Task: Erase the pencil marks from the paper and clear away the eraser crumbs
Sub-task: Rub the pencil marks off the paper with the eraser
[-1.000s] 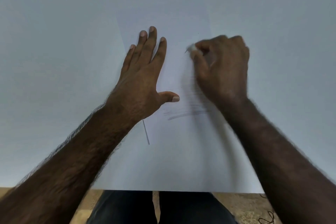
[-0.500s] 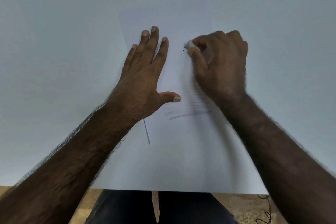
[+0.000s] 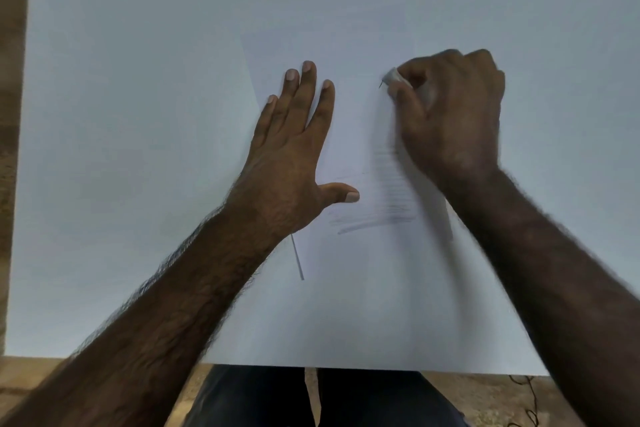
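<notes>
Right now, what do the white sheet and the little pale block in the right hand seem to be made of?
The white sheet looks like thin matte paper: flat, with grey pencil strokes. The little pale block pinched in the right hand is probably a rubber or vinyl eraser; it is blurred, so I cannot be sure.

Your white paper (image 3: pixel 363 288) lay flat on the pale table, its near edge at the table's front. Faint grey pencil marks (image 3: pixel 374 215) smeared its middle. The small white eraser (image 3: pixel 393 75) pressed its upper part.
</notes>
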`<state>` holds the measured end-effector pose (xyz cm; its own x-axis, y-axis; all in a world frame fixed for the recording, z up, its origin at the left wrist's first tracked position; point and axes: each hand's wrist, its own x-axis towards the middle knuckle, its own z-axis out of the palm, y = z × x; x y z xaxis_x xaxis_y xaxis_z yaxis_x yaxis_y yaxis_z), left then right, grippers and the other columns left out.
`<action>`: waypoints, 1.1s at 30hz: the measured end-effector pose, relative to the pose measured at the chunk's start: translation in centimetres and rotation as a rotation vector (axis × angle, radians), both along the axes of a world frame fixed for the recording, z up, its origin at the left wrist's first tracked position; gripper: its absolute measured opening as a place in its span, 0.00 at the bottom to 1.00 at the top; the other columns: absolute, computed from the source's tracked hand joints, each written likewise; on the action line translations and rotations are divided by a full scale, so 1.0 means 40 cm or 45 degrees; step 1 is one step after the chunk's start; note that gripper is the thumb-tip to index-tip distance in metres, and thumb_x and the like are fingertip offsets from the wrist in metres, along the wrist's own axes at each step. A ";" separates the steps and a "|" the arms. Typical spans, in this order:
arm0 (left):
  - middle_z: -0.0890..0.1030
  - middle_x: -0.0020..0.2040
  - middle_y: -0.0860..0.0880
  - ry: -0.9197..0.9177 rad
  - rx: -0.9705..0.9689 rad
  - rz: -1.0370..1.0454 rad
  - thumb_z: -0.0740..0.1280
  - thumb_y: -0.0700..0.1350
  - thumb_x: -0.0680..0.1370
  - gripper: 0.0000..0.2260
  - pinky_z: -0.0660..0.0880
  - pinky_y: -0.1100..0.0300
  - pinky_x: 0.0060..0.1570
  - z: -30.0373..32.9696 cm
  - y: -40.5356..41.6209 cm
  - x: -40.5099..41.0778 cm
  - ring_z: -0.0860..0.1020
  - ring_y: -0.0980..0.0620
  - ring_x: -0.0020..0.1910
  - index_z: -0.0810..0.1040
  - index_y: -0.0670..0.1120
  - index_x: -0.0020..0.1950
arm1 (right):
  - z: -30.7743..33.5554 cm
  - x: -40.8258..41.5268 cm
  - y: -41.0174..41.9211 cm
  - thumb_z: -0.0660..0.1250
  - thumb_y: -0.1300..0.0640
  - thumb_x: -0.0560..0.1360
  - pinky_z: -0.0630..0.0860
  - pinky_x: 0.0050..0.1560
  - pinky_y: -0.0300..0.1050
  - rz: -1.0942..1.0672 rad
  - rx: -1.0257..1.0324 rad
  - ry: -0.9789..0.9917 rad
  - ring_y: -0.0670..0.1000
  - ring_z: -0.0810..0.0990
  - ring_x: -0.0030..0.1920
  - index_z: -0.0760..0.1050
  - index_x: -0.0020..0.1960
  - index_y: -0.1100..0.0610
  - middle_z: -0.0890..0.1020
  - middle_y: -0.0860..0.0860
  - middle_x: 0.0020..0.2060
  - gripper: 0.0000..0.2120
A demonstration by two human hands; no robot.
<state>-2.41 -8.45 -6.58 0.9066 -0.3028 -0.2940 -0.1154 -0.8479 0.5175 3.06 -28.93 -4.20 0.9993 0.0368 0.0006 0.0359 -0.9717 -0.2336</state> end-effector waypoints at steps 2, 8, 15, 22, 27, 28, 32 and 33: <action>0.33 0.85 0.48 0.013 0.022 -0.004 0.73 0.71 0.71 0.59 0.32 0.56 0.79 0.004 0.022 0.017 0.32 0.49 0.83 0.39 0.49 0.86 | 0.007 -0.006 0.035 0.66 0.46 0.83 0.66 0.54 0.53 -0.005 0.035 0.020 0.60 0.77 0.54 0.83 0.51 0.49 0.85 0.48 0.49 0.10; 0.36 0.85 0.47 -0.019 0.011 -0.014 0.69 0.70 0.72 0.55 0.35 0.54 0.81 0.006 0.033 0.005 0.34 0.48 0.84 0.42 0.47 0.86 | 0.024 -0.197 0.095 0.72 0.56 0.80 0.69 0.51 0.54 0.270 0.167 0.144 0.60 0.79 0.50 0.85 0.54 0.51 0.85 0.49 0.49 0.05; 0.34 0.85 0.48 0.004 0.021 -0.027 0.73 0.70 0.71 0.58 0.34 0.54 0.80 0.011 0.036 0.006 0.32 0.49 0.83 0.40 0.49 0.86 | -0.005 -0.006 0.025 0.64 0.45 0.83 0.64 0.53 0.51 -0.041 0.002 0.019 0.59 0.76 0.54 0.84 0.54 0.48 0.85 0.46 0.51 0.12; 0.35 0.85 0.48 -0.006 0.025 -0.011 0.70 0.71 0.72 0.56 0.35 0.54 0.81 0.008 0.032 0.005 0.33 0.50 0.83 0.40 0.49 0.86 | 0.012 -0.199 0.093 0.71 0.56 0.79 0.71 0.50 0.54 0.222 0.086 0.152 0.60 0.79 0.48 0.84 0.52 0.52 0.85 0.52 0.48 0.04; 0.34 0.85 0.48 0.009 0.042 -0.020 0.71 0.71 0.71 0.58 0.36 0.52 0.81 0.007 0.033 0.006 0.32 0.49 0.83 0.40 0.49 0.86 | -0.001 -0.128 0.061 0.67 0.50 0.83 0.68 0.52 0.54 0.138 0.042 0.034 0.60 0.78 0.52 0.84 0.53 0.48 0.86 0.49 0.49 0.07; 0.33 0.85 0.48 0.008 0.044 -0.022 0.72 0.71 0.71 0.58 0.35 0.52 0.81 0.008 0.033 0.006 0.32 0.49 0.83 0.40 0.49 0.86 | -0.004 -0.093 0.051 0.66 0.48 0.84 0.68 0.52 0.54 0.083 0.019 0.004 0.61 0.78 0.53 0.84 0.53 0.48 0.86 0.48 0.50 0.08; 0.34 0.85 0.48 0.001 0.058 -0.025 0.72 0.71 0.71 0.58 0.36 0.51 0.81 0.011 0.032 0.009 0.33 0.48 0.83 0.40 0.48 0.86 | -0.019 -0.030 0.025 0.66 0.46 0.83 0.65 0.55 0.49 -0.079 0.154 0.004 0.56 0.77 0.55 0.84 0.53 0.48 0.85 0.44 0.51 0.09; 0.34 0.85 0.47 0.001 0.060 -0.027 0.71 0.71 0.71 0.58 0.36 0.51 0.81 0.011 0.032 0.009 0.33 0.48 0.83 0.40 0.48 0.86 | -0.019 -0.035 0.023 0.67 0.46 0.83 0.64 0.55 0.48 -0.102 0.186 0.012 0.55 0.77 0.55 0.84 0.53 0.48 0.85 0.44 0.50 0.09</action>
